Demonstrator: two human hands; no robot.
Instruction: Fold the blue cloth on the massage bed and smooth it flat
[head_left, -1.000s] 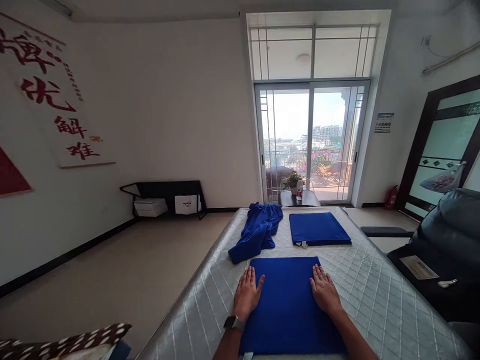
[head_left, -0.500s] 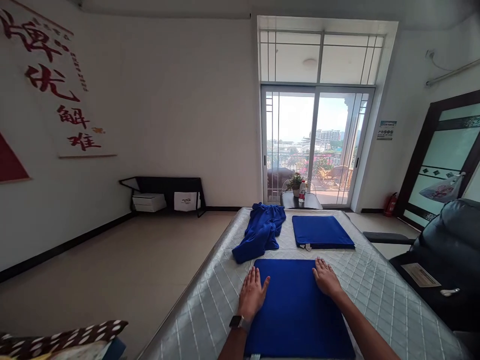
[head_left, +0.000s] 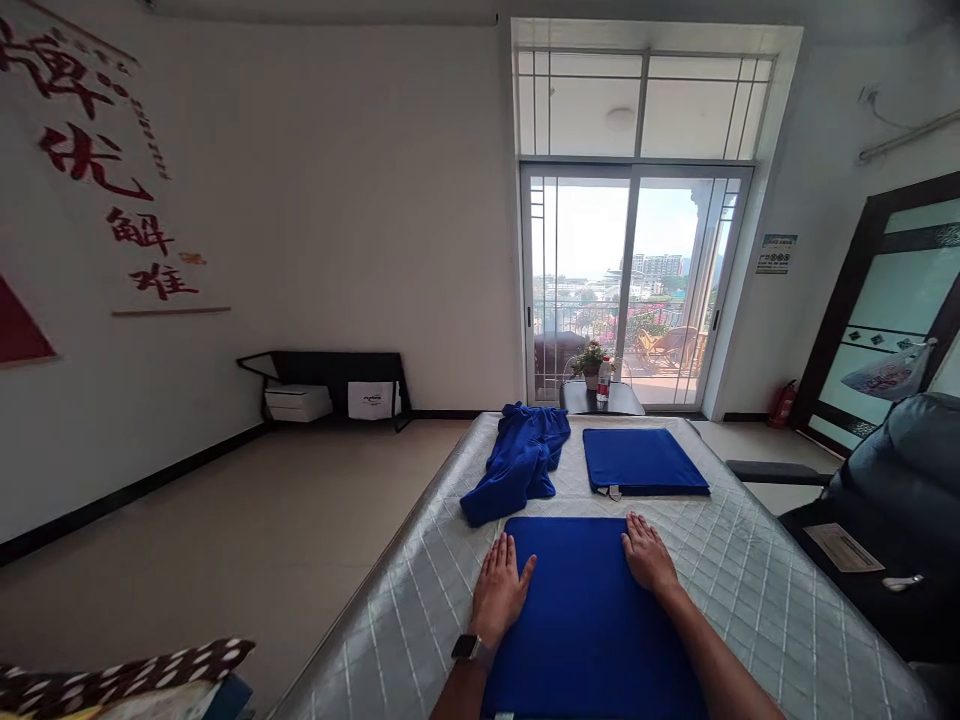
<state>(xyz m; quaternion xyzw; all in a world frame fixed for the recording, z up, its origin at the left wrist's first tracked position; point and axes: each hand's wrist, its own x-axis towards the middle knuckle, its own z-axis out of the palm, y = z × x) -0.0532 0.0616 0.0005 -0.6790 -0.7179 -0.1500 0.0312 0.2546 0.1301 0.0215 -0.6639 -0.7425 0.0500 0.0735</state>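
Note:
A flat blue cloth (head_left: 589, 620) lies on the quilted grey surface in front of me. Along its left edge rests my left hand (head_left: 501, 590), fingers stretched out, a watch on the wrist. My right hand (head_left: 648, 552) lies flat at the far right corner of the same cloth, fingers extended. Farther off, on the right, is a neatly folded blue cloth (head_left: 645, 460) with a white tag at its near edge. A crumpled blue cloth (head_left: 521, 462) sits to the left of that one.
Beyond the quilted surface (head_left: 757, 570) stands a small table (head_left: 622, 402) with a potted plant (head_left: 592, 368) and a bottle (head_left: 604, 382). A dark armchair (head_left: 907, 480) is at the right. A patterned cushion (head_left: 172, 665) shows at the lower left.
The view has shifted slightly. Both hands stay flat on the near blue cloth, in almost the same places on it.

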